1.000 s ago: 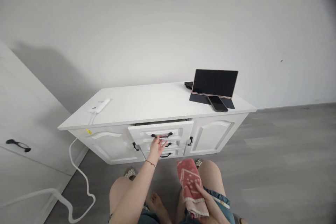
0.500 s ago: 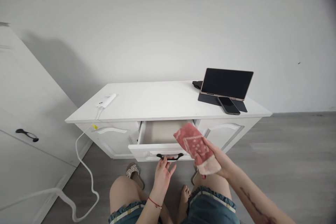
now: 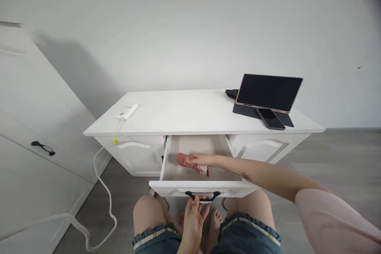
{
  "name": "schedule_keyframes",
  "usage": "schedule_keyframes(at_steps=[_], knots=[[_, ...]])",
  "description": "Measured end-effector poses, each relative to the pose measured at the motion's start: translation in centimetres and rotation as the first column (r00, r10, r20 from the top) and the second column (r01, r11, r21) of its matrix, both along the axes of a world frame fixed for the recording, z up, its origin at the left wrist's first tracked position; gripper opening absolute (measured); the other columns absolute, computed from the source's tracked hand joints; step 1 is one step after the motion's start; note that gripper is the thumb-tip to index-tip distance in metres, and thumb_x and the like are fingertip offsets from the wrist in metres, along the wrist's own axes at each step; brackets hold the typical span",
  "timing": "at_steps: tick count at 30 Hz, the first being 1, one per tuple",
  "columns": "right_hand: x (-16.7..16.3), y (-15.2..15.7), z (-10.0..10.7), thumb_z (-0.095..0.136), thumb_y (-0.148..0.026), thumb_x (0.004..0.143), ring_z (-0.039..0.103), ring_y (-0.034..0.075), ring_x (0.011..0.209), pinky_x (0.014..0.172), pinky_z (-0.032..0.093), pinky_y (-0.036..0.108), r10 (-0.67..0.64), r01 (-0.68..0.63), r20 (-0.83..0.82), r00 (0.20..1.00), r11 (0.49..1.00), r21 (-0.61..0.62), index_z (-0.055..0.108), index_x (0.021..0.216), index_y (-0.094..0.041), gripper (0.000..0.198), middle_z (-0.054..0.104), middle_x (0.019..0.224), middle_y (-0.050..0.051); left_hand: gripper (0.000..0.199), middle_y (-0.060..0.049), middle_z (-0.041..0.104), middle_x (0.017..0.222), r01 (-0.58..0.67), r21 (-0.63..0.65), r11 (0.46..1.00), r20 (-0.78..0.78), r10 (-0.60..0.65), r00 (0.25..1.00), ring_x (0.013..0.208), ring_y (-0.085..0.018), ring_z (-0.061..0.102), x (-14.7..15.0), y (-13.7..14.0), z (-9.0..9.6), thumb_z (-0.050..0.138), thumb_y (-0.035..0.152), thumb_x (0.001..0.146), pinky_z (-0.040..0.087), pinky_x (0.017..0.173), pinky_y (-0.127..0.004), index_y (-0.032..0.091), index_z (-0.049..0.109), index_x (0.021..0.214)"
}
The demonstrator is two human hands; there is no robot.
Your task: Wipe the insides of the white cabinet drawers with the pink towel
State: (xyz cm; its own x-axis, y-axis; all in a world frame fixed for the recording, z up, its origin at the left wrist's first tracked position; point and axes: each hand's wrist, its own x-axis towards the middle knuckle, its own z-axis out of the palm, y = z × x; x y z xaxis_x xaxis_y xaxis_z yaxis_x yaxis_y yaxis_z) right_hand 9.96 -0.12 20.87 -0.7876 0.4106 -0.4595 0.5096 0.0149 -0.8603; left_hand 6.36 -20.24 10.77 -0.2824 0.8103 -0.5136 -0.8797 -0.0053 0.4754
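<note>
A white drawer (image 3: pixel 175 172) is pulled out from the middle of the cabinet. Below its front panel, my left hand (image 3: pixel 195 216) has its fingers hooked on the black handle (image 3: pixel 216 196). My right hand (image 3: pixel 202 160) reaches into the drawer from the right, palm down. Under its fingers is a folded pink cloth (image 3: pixel 182 160) with a white pattern and a cream end, low over the drawer's floor. The hand covers much of the cloth, and whether the cloth touches the floor I cannot tell. No other item shows inside the drawer.
On the white cabinet top (image 3: pixel 178 113) a dark-screened tablet (image 3: pixel 269 92) stands on a folding cover, a phone (image 3: pixel 270 119) lying before it. A black item (image 3: pixel 231 93) is behind. At left, a white device (image 3: pixel 127 111) trails a cable (image 3: pixel 110 200) to the floor.
The drawer has come farther out, with my left hand still at its handle. My right hand has carried the pink cloth from beside the drawer front to inside it.
</note>
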Motion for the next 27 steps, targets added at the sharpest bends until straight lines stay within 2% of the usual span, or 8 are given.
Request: schedule_keyframes(at_steps=[2,5,7,9,13,17,21,27], knots=[[-1.2,-0.5,-1.5,0.062,-0.045,0.081,0.058,0.018,0.086,0.079,0.047,0.030,0.206,-0.188,-0.031,0.978,0.938,0.289,0.061,0.117,-0.017,0.045,0.063,0.097,0.007,0.016,-0.003,0.070,0.079,0.002,-0.025,1.000,-0.024,-0.003,1.000,0.081,-0.017,0.065,0.0,-0.2,-0.3,0.078,0.026,0.067,0.054,0.085,-0.041,0.019,0.064,0.068],[-2.0,-1.1,-3.8,0.063,-0.039,0.082,0.047,0.026,0.114,0.097,0.038,0.039,0.501,-0.421,0.067,0.863,0.638,0.645,0.055,0.130,-0.029,0.051,0.046,0.136,0.008,0.017,-0.004,0.070,0.076,-0.013,-0.070,0.997,-0.030,0.011,0.999,0.077,-0.017,0.066,-0.1,-0.2,-0.7,0.080,0.025,0.065,0.055,0.078,-0.035,0.018,0.065,0.066],[-2.0,-1.3,-5.2,0.055,-0.035,0.087,0.043,0.029,0.119,0.098,0.036,0.042,0.604,-0.521,0.187,0.775,0.443,0.730,0.052,0.132,-0.036,0.046,0.036,0.148,0.005,0.018,-0.004,0.070,0.075,-0.006,-0.067,0.998,-0.025,0.004,1.000,0.075,-0.017,0.066,-0.1,-0.2,-0.8,0.081,0.026,0.063,0.054,0.074,-0.032,0.018,0.065,0.065],[-1.8,-1.2,-6.4,0.050,-0.034,0.089,0.043,0.029,0.119,0.094,0.037,0.043,0.633,-0.568,0.281,0.721,0.309,0.763,0.049,0.134,-0.040,0.045,0.033,0.151,0.002,0.020,-0.005,0.071,0.076,0.010,-0.051,0.999,-0.025,-0.011,1.000,0.076,-0.016,0.066,-0.1,-0.2,-0.8,0.082,0.028,0.062,0.054,0.074,-0.030,0.018,0.065,0.066],[-1.7,0.0,-8.0,0.042,-0.037,0.093,0.045,0.029,0.116,0.089,0.038,0.045,0.628,-0.537,0.334,0.703,0.160,0.828,0.042,0.139,-0.040,0.046,0.033,0.153,0.002,0.021,-0.005,0.071,0.075,0.006,-0.057,0.998,-0.006,-0.007,1.000,0.076,-0.016,0.066,-0.2,-0.1,-0.6,0.084,0.028,0.058,0.053,0.075,-0.030,0.019,0.068,0.067],[-3.0,2.7,-8.6,0.035,-0.035,0.096,0.043,0.030,0.118,0.091,0.036,0.048,0.512,-0.517,0.364,0.778,0.190,0.835,0.041,0.140,-0.039,0.045,0.032,0.154,0.000,0.018,-0.005,0.071,0.075,0.037,-0.055,0.998,0.005,-0.037,0.999,0.077,-0.018,0.066,-0.4,-0.1,-0.4,0.084,0.026,0.059,0.053,0.078,-0.032,0.020,0.069,0.066],[-5.3,6.4,-8.5,0.038,-0.039,0.094,0.037,0.033,0.126,0.098,0.031,0.055,0.367,-0.474,0.361,0.857,0.289,0.832,0.042,0.139,-0.040,0.045,0.028,0.155,-0.002,0.011,-0.006,0.071,0.074,0.038,-0.090,0.995,0.042,-0.035,0.999,0.076,-0.020,0.066,-0.6,0.0,-0.3,0.079,0.019,0.062,0.052,0.079,-0.034,0.020,0.068,0.063],[-7.9,10.5,-8.1,0.045,-0.021,0.089,0.030,0.033,0.134,0.103,0.028,0.053,0.185,-0.335,0.279,0.942,0.485,0.808,0.047,0.137,-0.035,0.049,0.031,0.154,0.001,0.022,-0.007,0.069,0.069,0.020,-0.233,0.972,0.197,0.027,0.980,0.073,-0.022,0.068,-1.1,0.7,-0.1,0.065,0.004,0.069,0.053,0.077,-0.036,0.020,0.063,0.054]])
